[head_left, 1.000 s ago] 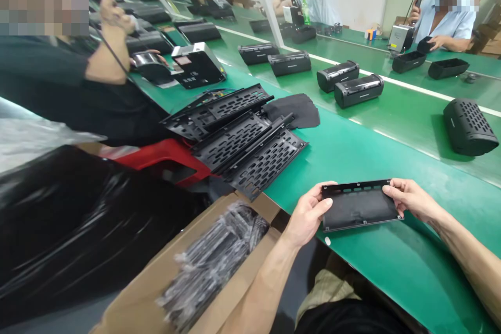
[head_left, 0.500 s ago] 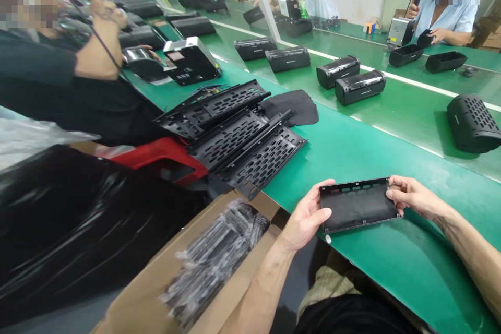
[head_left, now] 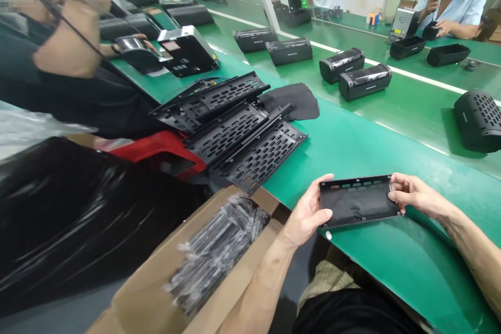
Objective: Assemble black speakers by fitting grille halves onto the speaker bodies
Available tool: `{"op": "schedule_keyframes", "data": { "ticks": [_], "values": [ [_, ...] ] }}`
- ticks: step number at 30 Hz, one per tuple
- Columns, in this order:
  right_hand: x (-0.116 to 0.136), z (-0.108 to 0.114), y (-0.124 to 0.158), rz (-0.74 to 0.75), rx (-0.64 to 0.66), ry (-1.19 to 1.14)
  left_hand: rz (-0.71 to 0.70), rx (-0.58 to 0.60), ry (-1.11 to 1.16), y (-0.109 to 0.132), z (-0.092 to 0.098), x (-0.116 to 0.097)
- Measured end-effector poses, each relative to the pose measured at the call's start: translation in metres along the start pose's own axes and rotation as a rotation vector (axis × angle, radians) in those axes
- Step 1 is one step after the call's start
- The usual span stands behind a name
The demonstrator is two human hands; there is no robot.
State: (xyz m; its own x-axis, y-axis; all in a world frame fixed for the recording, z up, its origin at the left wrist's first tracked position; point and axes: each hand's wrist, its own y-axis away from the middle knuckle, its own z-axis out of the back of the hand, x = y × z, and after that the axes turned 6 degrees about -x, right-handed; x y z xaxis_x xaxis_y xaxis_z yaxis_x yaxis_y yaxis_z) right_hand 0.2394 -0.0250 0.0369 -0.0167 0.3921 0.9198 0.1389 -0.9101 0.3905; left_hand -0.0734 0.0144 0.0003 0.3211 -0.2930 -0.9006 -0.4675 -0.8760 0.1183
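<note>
Head view, green bench [head_left: 336, 151]: spans the scene diagonally, carrying black parts.
Black plastic sheeting [head_left: 78, 219]: glossy and creased at the left; what lies under it is hidden.
Cardboard box [head_left: 152, 276]: open beside the bench's near edge, holding dark wrapped parts [head_left: 219, 250] bundled in clear plastic.
Slotted panels [head_left: 266, 151]: overlapping in a slanting pile on the bench, with dark sheets [head_left: 293, 100] stacked just beyond.
Open housings [head_left: 448, 55]: 2 hollow black troughs on the far side, too distant to tell their contents.
Held panel [head_left: 356, 206]: over the bench's near edge, hollow side up, a dark lining inside, 1 row of slots uncovered along the far side; I cannot tell if it touches the bench.
Left hand [head_left: 307, 214]: pinching the panel's left end, thumb inside, fingers behind.
Right hand [head_left: 415, 195]: pinching the right end between thumb and fingers.
White piece [head_left: 329, 235]: small, at the bench edge, just below the panel's near left corner.
</note>
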Motion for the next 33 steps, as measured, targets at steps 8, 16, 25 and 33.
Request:
{"op": "schedule_keyframes", "data": {
  "ticks": [8,16,25,33],
  "values": [
    [0.001,-0.001,0.004,0.017,0.001,-0.036,-0.007,0.017,-0.084,0.001,-0.003,-0.004],
    [-0.009,0.001,0.001,0.108,-0.042,-0.157,-0.787,-0.2,-1.155,0.017,-0.015,-0.025],
    [-0.013,0.0,0.0,0.084,-0.018,-0.157,-0.98,-0.005,-1.345,0.007,-0.03,-0.021],
    [-0.01,-0.003,0.0,0.072,-0.028,-0.148,-0.913,0.049,-1.324,0.008,-0.027,-0.023]
  ]
}}
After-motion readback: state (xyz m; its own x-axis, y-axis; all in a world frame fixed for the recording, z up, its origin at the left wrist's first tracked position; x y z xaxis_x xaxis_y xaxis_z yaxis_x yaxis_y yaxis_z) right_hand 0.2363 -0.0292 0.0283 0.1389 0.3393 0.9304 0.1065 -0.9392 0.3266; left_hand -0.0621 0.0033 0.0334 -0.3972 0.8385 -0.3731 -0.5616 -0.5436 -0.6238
